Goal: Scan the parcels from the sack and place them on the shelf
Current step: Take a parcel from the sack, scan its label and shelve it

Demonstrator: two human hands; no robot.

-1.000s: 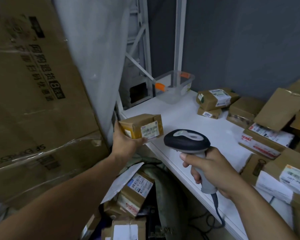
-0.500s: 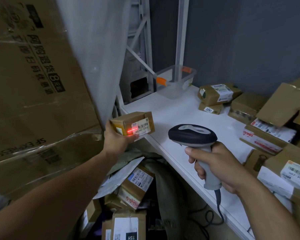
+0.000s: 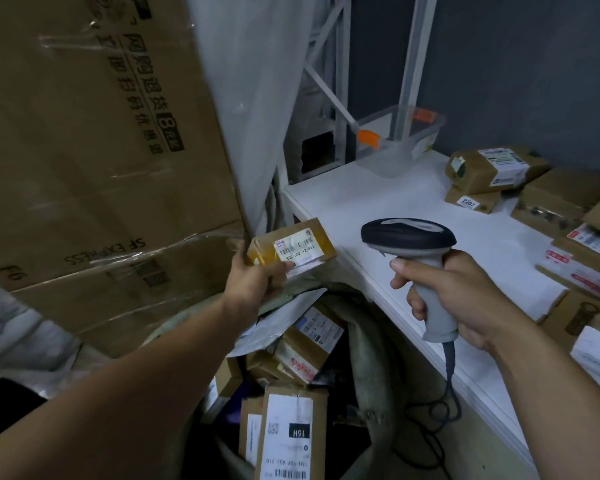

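Parcel (image 3: 265,249) pinched in left hand (image 3: 257,284), label (image 3: 298,251) up, just left of the scanner (image 3: 409,237) gripped by right hand (image 3: 465,299). Keep label square to scanner head, thumb (image 3: 283,269) clear; shelf (image 3: 388,202) lies beyond both hands.

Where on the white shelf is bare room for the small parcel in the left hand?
Free: the left stretch of the white shelf, bordered by the clear plastic bin behind, the front edge, and the stacked parcels to the right. Crowded: its right end.

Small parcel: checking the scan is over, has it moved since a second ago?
Yes. The small parcel has dropped lower and nearer, away from the shelf corner.
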